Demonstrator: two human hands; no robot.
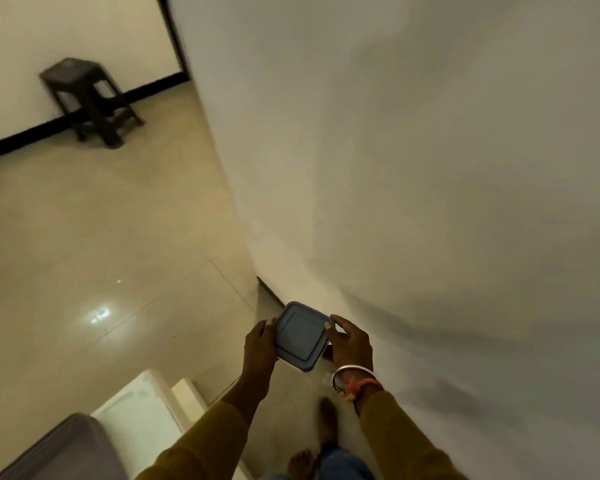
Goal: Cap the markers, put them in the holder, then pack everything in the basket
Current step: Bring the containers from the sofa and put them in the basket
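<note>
A small square container with a grey-blue lid point(302, 336) is held in front of me above the floor, close to a white wall. My left hand point(258, 344) grips its left edge. My right hand point(349, 341) grips its right edge, thumb over the lid's corner. No markers or holder are in view. The frame is blurred.
A white wall point(430, 168) fills the right side. A dark plastic stool point(90, 98) stands far left by another wall. A white table corner point(142, 407) and a grey ribbed basket point(66, 448) sit at lower left. My bare feet point(326, 420) stand on the tiled floor.
</note>
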